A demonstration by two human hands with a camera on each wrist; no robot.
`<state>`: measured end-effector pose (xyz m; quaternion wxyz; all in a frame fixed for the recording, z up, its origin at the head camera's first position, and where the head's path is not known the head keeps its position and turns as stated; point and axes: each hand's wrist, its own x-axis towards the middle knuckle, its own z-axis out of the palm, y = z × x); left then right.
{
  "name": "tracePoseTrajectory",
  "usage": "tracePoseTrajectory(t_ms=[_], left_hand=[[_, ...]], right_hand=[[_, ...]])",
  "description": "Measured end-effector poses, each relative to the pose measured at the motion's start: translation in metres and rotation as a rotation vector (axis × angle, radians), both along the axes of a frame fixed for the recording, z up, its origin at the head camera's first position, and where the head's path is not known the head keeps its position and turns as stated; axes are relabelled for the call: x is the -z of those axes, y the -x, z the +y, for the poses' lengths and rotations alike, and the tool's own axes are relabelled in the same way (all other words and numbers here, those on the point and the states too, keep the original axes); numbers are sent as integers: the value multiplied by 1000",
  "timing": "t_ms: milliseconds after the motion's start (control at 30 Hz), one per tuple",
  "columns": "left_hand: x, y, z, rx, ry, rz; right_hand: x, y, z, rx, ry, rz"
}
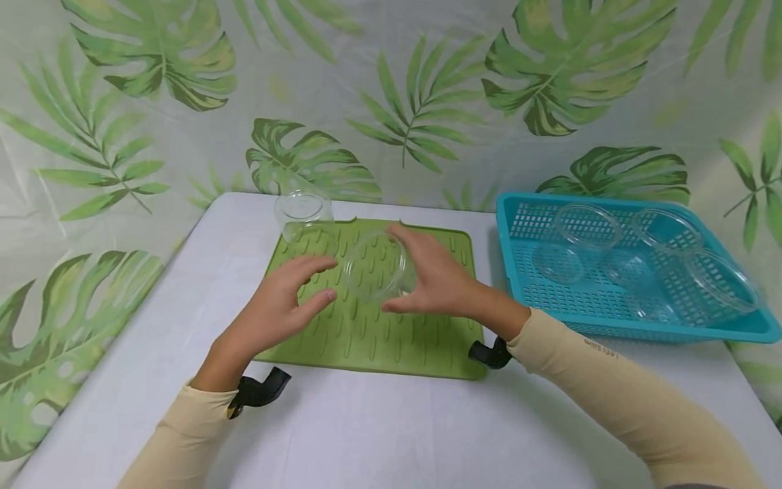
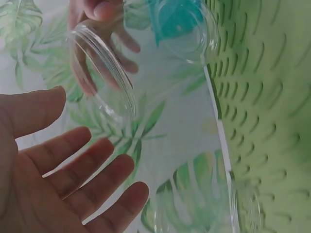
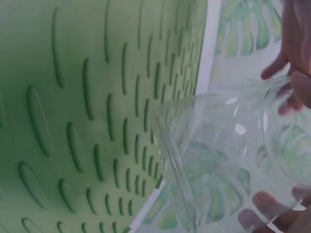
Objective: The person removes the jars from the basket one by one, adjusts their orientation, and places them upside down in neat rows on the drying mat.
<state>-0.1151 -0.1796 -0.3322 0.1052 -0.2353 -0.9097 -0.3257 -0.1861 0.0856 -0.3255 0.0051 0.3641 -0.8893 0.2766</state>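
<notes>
My right hand (image 1: 434,272) grips a wide clear cup (image 1: 374,266) tilted on its side above the green ridged mat (image 1: 379,346). Its round rim (image 2: 124,85) faces the left wrist camera, with right fingers showing through the wall. To the left of the cup, my left hand (image 1: 284,299) has its thumb and fingers spread apart, holding nothing. In the left wrist view its fingers (image 2: 73,165) are nearly straight and apart from the cup. A second clear cup (image 1: 303,207) stands upside down at the mat's back left corner.
A blue perforated basket (image 1: 513,272) stands on the right of the white-covered table (image 1: 391,428), holding three clear cups (image 1: 559,263) with their rims up. Behind the table hangs a leaf-patterned cloth (image 1: 440,176). Black wrist mounts (image 1: 263,387) sit on both forearms.
</notes>
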Motion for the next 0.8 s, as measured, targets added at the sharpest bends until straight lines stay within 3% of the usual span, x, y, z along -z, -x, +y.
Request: tracePoseTrajectory(t_ms=[133, 433, 667, 800], left_hand=[[1, 7, 13, 34, 2, -20], [0, 21, 33, 68, -4, -113], [4, 25, 43, 79, -5, -232], [5, 26, 48, 85, -7, -239]], right_hand=[[6, -5, 0, 7, -23, 112], [15, -17, -2, 40, -30, 237], [23, -26, -2, 103, -69, 343], [27, -30, -3, 119, -68, 429]])
